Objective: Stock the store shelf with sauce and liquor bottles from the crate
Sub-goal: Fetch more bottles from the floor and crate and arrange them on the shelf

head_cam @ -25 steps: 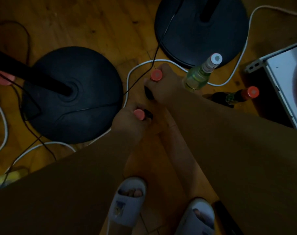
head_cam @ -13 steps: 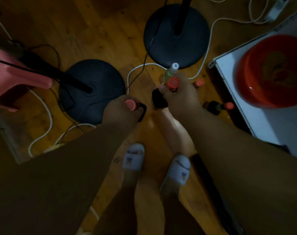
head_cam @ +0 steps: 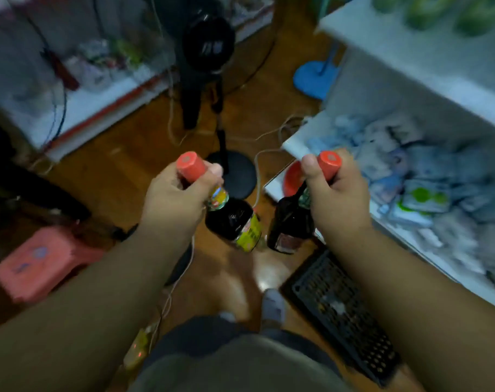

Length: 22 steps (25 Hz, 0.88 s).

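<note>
A: White shelf [head_cam: 404, 80] at right; black crate [head_cam: 342, 309] on floor beneath.

B: Noted. Left hand [head_cam: 174, 205] grip clamped on neck of yellow-labelled sauce bottle [head_cam: 235, 219]. Right hand [head_cam: 338, 199] grip clamped on neck of dark bottle [head_cam: 290, 224]. Both red-capped, held mid-air just beside each other, left of shelf.

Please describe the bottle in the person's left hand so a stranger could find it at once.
Start from the white store shelf at right, then look left to both raised hands. The left hand grips a dark glass sauce bottle with an orange-red cap. Only this bottle has a bright yellow label; its neighbour's is dark red.
</note>
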Motion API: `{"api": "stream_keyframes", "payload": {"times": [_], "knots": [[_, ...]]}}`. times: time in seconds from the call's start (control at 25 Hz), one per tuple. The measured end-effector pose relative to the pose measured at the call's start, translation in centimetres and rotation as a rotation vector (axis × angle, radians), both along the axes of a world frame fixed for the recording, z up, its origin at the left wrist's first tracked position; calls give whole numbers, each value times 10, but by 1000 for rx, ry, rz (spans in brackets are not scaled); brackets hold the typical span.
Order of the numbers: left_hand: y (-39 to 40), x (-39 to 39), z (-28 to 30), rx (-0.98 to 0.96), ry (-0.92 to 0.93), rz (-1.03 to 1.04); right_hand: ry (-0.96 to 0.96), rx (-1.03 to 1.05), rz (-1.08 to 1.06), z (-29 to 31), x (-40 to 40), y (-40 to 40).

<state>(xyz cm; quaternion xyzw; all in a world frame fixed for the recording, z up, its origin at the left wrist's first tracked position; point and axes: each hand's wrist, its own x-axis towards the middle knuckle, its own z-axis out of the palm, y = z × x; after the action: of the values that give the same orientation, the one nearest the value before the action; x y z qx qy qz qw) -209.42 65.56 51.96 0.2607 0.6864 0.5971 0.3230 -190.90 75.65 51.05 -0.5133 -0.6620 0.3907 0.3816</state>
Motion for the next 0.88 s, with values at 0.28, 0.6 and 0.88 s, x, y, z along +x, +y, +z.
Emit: {"api": "stream_keyframes", "payload": {"times": [0.28, 0.6, 0.88], "knots": [[16, 69, 89, 176, -105, -440, 367, 45, -482, 91, 57, -57], [-27, 200, 141, 303, -9, -888, 383, 127, -636, 142, 183, -160], [-94, 416, 164, 426, -49, -1190, 376, 229, -889, 169, 390, -280]]}}
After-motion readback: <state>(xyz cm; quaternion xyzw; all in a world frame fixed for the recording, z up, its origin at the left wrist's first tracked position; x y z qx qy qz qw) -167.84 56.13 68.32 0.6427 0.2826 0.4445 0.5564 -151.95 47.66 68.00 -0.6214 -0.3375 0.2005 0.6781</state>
